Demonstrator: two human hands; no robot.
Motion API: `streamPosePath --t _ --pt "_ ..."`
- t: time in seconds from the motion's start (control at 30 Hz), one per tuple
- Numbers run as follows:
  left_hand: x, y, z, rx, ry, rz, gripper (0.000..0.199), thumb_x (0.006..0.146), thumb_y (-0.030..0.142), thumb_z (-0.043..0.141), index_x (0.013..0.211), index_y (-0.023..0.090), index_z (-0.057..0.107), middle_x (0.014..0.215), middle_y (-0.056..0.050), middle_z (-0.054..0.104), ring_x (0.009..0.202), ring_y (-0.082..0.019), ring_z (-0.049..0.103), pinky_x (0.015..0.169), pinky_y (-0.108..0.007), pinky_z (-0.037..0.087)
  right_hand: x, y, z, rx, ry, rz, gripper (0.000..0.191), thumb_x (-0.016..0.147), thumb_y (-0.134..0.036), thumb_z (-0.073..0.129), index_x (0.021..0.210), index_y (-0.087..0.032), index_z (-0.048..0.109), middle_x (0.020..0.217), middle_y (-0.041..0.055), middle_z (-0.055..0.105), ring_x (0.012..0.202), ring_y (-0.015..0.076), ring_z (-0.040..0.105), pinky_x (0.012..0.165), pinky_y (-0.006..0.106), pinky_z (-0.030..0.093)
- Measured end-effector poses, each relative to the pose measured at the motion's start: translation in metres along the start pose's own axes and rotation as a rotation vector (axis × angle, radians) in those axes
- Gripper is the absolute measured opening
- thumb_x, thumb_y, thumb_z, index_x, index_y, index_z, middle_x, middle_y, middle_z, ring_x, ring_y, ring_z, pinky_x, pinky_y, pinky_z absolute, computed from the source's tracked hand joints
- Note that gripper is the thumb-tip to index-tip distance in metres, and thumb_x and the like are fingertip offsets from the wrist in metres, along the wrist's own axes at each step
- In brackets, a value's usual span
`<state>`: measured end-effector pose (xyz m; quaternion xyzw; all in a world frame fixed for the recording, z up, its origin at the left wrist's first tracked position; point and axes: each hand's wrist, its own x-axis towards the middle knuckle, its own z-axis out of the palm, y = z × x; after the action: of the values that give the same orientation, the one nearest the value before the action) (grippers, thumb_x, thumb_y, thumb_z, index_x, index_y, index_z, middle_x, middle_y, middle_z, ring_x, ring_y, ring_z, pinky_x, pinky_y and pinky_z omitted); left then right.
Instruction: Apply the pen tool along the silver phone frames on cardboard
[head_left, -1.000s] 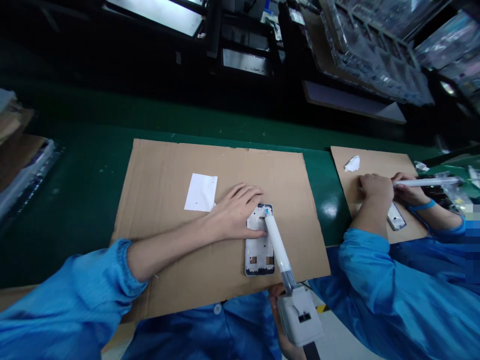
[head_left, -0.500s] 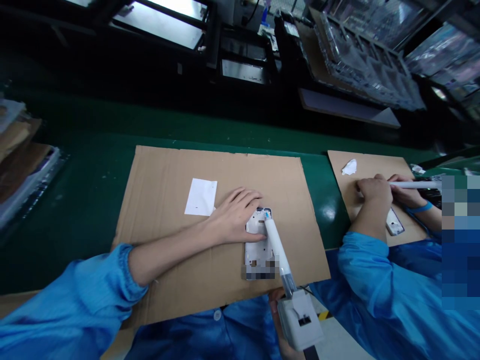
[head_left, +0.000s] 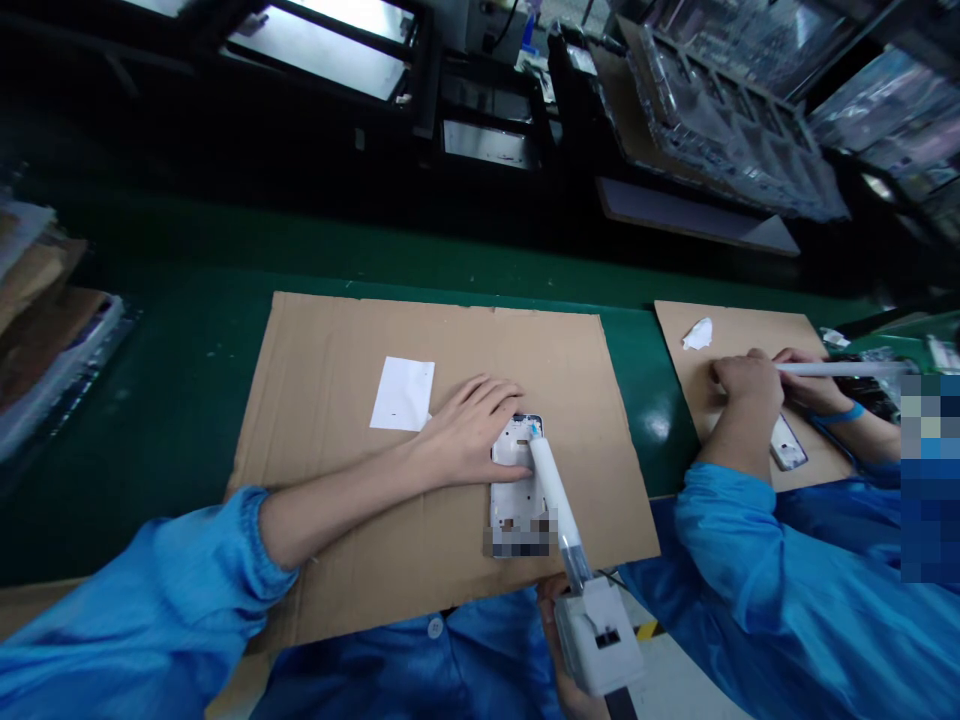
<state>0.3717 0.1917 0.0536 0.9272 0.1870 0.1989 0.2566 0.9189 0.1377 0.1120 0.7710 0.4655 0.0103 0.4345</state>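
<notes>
A white phone frame (head_left: 516,480) lies flat on a brown cardboard sheet (head_left: 337,500). My left hand (head_left: 469,428) rests flat on its upper left part and pins it down. My right hand (head_left: 559,660), mostly hidden at the bottom edge, grips a white dispenser tool (head_left: 600,635). The tool's long white syringe barrel (head_left: 551,490) slants up over the frame, and its blue tip touches the frame's top edge.
A white paper slip (head_left: 403,394) lies left of my left hand. To the right, a co-worker in a blue sleeve (head_left: 757,570) works on a second cardboard (head_left: 739,330) with a similar tool. Green belt (head_left: 172,400) surrounds the sheets; stacked trays (head_left: 720,110) stand behind.
Nothing has visibly moved on the cardboard; only the view shifted slightly. My hands, the frame and the syringe tip keep their places.
</notes>
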Motion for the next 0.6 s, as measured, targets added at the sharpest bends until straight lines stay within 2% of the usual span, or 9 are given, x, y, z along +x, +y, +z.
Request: streamPosePath --t 0.4,0.6 --pt "0.0016 0.0023 -0.0003 0.025 -0.009 -0.014 0.072 0.095 0.076 0.079 0.139 0.020 0.067 0.164 -0.016 0.063 0.158 -0.037 0.056 0.144 -0.058 0.029 -0.0028 0.0005 -0.0035 0.030 -0.003 -0.039 0.047 0.107 -0.006 0.044 0.132 -0.001 0.084 0.136 0.0292 0.076 0.126 0.0287 0.065 0.105 0.037 0.035" --pt "0.0010 0.0018 -0.0002 0.027 -0.007 -0.017 0.072 0.095 0.077 0.078 0.138 0.020 0.068 0.163 -0.016 0.064 0.158 -0.038 0.056 0.144 -0.058 0.029 -0.0055 -0.0024 -0.0037 0.049 0.030 -0.020 0.045 0.108 -0.007 0.046 0.130 0.000 0.084 0.132 0.0331 0.075 0.121 0.0272 0.065 0.101 0.039 0.034"
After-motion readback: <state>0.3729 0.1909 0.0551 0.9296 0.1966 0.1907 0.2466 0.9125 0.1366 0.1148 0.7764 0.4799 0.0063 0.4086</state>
